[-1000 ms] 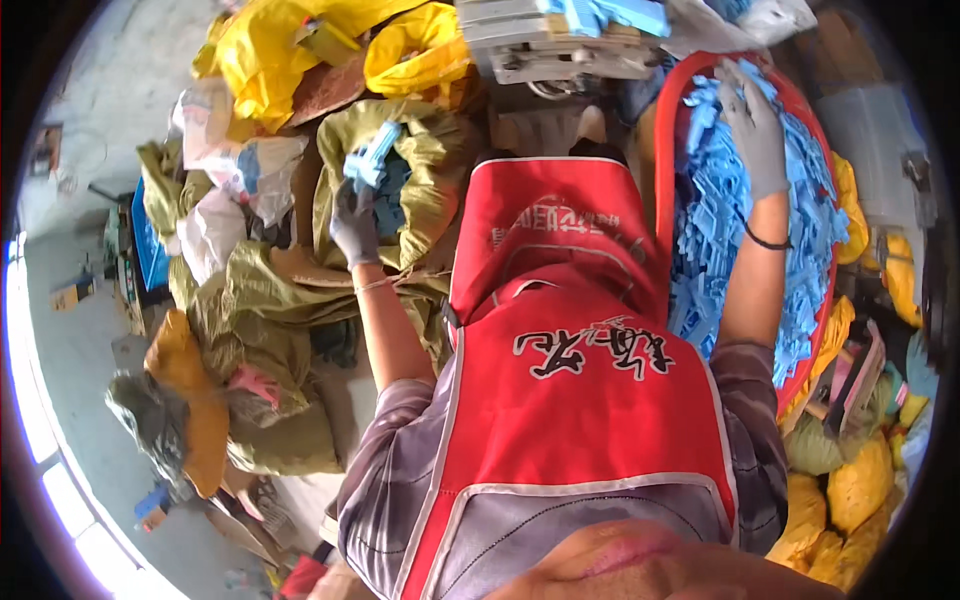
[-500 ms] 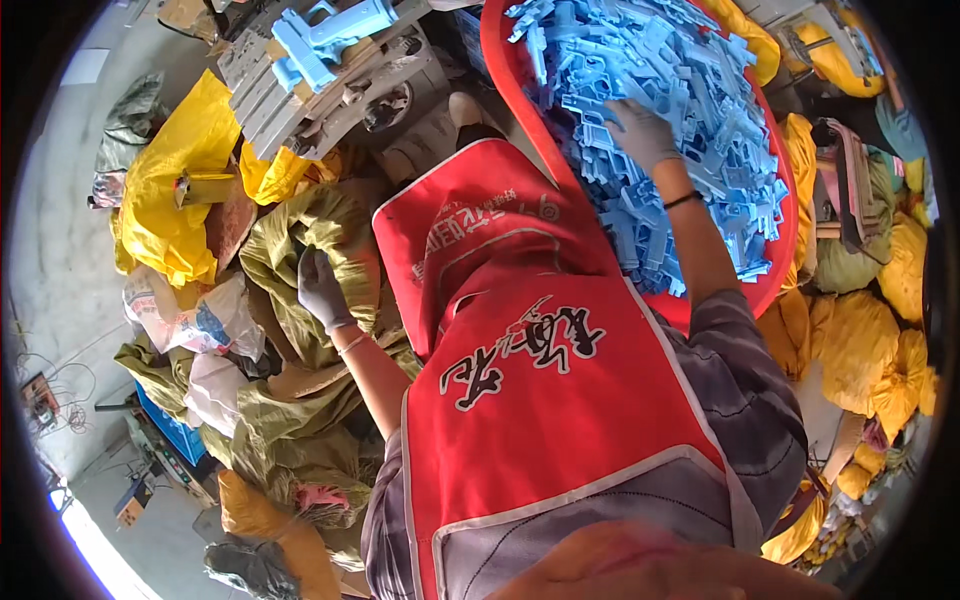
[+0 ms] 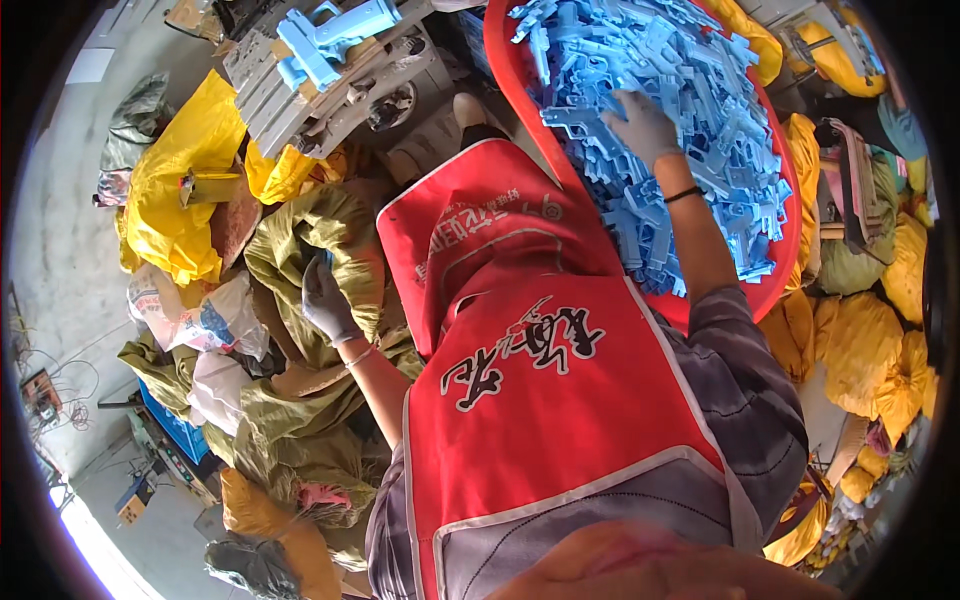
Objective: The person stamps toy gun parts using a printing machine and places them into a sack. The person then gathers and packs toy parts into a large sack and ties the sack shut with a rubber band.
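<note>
My right hand (image 3: pixel 642 128), in a grey glove, is over the heap of light blue plastic toy pistol pieces (image 3: pixel 690 100) that fills a red tub (image 3: pixel 788 190). Its fingers are closed on a blue toy pistol piece (image 3: pixel 573 121), which points left toward the tub's rim. On the left, my gloved left hand (image 3: pixel 328 302) hovers over an olive woven sack (image 3: pixel 345 235) with its fingers curled. A small bluish bit shows at its fingertips, too little to name. On a slatted grey workbench (image 3: pixel 290 105) ahead lies another blue toy pistol (image 3: pixel 335 38).
Yellow sacks (image 3: pixel 180 180) and a white plastic bag (image 3: pixel 190 315) crowd the left side. More tied yellow sacks (image 3: pixel 860 345) are piled at the right. A red apron (image 3: pixel 540 400) covers my front and lap, between the sacks and the tub.
My right hand has closed on a toy pistol piece and lifted it slightly from the heap. My left hand has turned a little, and a bluish bit now shows at its fingertips.
</note>
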`<state>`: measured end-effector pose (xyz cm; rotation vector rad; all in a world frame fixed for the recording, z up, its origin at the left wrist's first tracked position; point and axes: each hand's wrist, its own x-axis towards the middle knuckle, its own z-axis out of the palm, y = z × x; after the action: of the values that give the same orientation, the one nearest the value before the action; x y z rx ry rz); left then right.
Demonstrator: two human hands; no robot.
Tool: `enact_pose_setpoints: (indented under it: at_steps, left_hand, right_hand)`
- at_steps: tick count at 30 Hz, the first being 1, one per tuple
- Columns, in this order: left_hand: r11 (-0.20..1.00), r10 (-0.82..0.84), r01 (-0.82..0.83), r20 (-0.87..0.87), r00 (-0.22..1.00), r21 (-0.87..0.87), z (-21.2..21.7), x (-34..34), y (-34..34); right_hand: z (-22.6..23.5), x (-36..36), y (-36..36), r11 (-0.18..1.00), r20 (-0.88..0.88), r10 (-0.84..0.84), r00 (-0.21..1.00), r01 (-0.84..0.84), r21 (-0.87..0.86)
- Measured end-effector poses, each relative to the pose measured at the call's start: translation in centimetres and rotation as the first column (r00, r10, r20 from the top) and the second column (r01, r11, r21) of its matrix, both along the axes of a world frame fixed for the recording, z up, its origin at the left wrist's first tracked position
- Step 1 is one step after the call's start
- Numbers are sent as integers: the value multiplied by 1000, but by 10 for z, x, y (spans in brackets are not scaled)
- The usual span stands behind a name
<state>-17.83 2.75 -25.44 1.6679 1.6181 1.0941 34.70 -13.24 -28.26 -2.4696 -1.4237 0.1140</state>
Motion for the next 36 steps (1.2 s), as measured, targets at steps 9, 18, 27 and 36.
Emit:
enact_pose_setpoints:
  at_steps: [9, 18, 27, 36]
  left_hand:
    - [998, -56, 56, -4, 998, -19, 7, 22, 5]
    - [998, -59, 59, 2, 998, 28, 22, 32, 8]
    - [998, -45, 43, 42, 998, 40, 51, 49, 27]
    - [771, -219, 339, -275, 936, 539, 168, 116, 76]
  right_hand:
    - [-14, -39, -23, 983, 137, 108, 985, -85, -165]
    - [-13, 19, -37, 944, -686, 149, 712, 104, 313]
    - [-38, 7, -64, 990, -231, 19, 973, 15, 143]
    - [-5, -6, -78, 941, -145, 11, 989, -60, -334]
